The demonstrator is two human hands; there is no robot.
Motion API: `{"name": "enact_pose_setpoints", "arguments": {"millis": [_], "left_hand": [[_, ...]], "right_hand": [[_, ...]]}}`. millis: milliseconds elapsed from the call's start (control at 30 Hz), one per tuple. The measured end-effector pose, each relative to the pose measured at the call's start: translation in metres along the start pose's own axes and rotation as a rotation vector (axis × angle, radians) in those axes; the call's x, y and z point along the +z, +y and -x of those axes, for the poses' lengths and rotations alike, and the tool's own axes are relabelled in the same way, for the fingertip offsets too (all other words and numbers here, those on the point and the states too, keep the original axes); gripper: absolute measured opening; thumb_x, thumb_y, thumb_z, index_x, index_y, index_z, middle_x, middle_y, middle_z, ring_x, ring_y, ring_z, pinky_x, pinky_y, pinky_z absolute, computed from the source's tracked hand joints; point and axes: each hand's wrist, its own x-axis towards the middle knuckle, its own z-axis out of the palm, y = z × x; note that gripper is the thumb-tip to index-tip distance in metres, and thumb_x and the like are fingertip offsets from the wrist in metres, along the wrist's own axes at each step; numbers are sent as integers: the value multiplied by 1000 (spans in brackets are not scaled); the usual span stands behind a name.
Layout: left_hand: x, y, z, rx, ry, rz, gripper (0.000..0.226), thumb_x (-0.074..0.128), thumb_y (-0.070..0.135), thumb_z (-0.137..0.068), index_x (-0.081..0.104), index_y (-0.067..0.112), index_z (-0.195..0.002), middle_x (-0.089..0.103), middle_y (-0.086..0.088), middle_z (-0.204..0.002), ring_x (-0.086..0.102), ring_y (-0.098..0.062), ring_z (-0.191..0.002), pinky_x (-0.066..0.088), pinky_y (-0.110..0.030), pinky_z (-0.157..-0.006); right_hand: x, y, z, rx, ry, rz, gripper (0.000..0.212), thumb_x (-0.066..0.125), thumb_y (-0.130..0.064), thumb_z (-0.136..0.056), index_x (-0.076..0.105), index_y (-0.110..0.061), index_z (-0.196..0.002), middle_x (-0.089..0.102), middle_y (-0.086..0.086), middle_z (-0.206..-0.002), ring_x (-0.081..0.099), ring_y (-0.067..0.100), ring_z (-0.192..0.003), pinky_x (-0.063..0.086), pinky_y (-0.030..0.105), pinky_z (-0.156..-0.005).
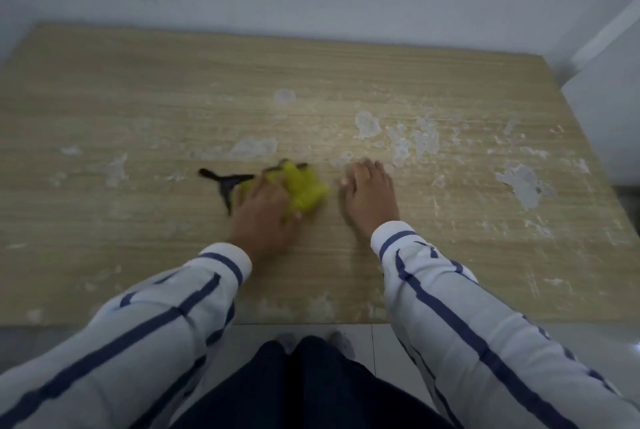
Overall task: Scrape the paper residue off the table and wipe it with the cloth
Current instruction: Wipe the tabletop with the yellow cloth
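Residue of paper is stuck to the wood-grain bench in pale, ragged patches, thickest on the right half and thinner toward the left and near edges. It looks thin, brittle and firmly bonded, likely to come away in flakes rather than sheets. A scraping edge would best start at the lifted rim of a patch, worked flat to spare the surface. Patches: several large, many small flecks; blur prevents an exact count. Yellow cloth, one, lies bunched on the bench near the middle. It appears soft, light and limp, and is best taken as a wad in the palm. The left hand lies over its near-left side and seems to grip it, thumb against the fabric, though motion blur softens the fingers. One black three-armed object lies just left of the cloth, partly under that hand; its identity cannot be confirmed. The right hand rests flat on the bench just right of the cloth, fingers extended, holding nothing, with its fingertips at a small residue patch. Hands: two, both in striped sleeves.
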Motion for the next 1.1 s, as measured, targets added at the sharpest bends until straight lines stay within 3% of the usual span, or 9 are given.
{"name": "enact_pose_setpoints", "arguments": {"millis": [100,167,267,367,433,567,700,967,1100], "left_hand": [[9,15,37,400,-271,70,66,26,62,-78,56,22,-121,37,2,-149,22,-22,-141,10,-50,-113],[4,18,57,468,-310,244,49,39,49,-85,59,18,-117,58,-1,-126,46,-20,-122,32,-40,-102],[-17,-8,51,102,-128,335,26,46,26,-92,58,3,-94,61,-11,-97,57,-28,-89,41,-32,-72],[-30,-68,38,-365,231,212,23,50,22,-93,55,5,-107,57,-19,-117,50,-37,-110,38,-45,-93],[-22,-93,39,-511,203,55,35,50,32,-91,51,9,-118,43,-14,-140,33,-37,-132,21,-54,-108],[-10,-73,44,-138,75,72,63,33,58,-82,56,15,-122,30,-4,-153,22,-28,-142,16,-46,-113],[-15,-65,40,82,-94,237,42,36,43,-96,58,17,-121,28,3,-153,15,-18,-144,11,-38,-116],[-22,-125,45,-368,149,207,43,42,34,-97,42,18,-137,24,0,-155,10,-18,-145,7,-42,-118],[-22,-142,47,-445,134,202,50,32,38,-99,29,21,-146,16,2,-157,7,-18,-146,5,-40,-117]], "right_hand": [[6,-12,-7,-9,7,-49,43,37,-29,-98,40,-7,-134,34,13,-148,19,32,-142,16,46,-116],[8,-18,-14,-28,15,-86,41,38,-28,-97,43,-5,-131,39,14,-145,24,33,-140,20,47,-115],[13,-33,-21,-86,-10,-100,40,41,-26,-96,45,-5,-129,43,16,-141,30,34,-137,25,48,-112],[20,-56,-23,-149,-50,-115,38,42,-24,-96,46,-4,-128,43,17,-140,32,34,-135,27,48,-111],[25,-72,-21,-201,-90,-119,40,41,-23,-97,43,-4,-132,39,15,-144,27,32,-139,23,48,-114],[30,-101,-20,-294,-142,-148,41,40,-25,-98,42,-4,-133,40,15,-144,29,30,-138,24,44,-114],[25,-121,-20,-319,-180,-165,43,40,-29,-98,42,-6,-135,43,11,-141,37,26,-133,29,34,-110],[45,-127,6,-790,-498,285,66,43,-59,-89,28,-26,-144,14,-1,-157,5,21,-145,1,50,-116],[44,-126,-6,-780,-415,192,55,28,-40,-90,44,-14,-135,35,6,-150,28,27,-139,20,46,-111]]}}
